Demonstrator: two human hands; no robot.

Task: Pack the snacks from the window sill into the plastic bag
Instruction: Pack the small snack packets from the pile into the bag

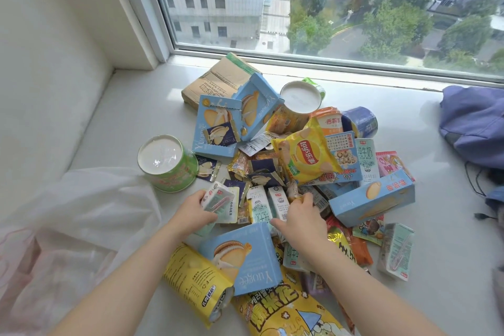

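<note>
Snacks (261,169) heaped mid window sill (131,123); plastic bag (81,213) crumpled at left, just beside green cup (169,165). We see L hand (195,213) gripping small milk carton (218,199) at pile's near edge, fingers wrapped round it. R hand (301,222) down on pile close by, fingers curled among wrappers, thumb out; we can't tell if it grasps anything. Blue biscuit box (242,256) btwn forearms. Lay's bag (305,158) atop heap. Purple cloth (474,123) far right.
</note>
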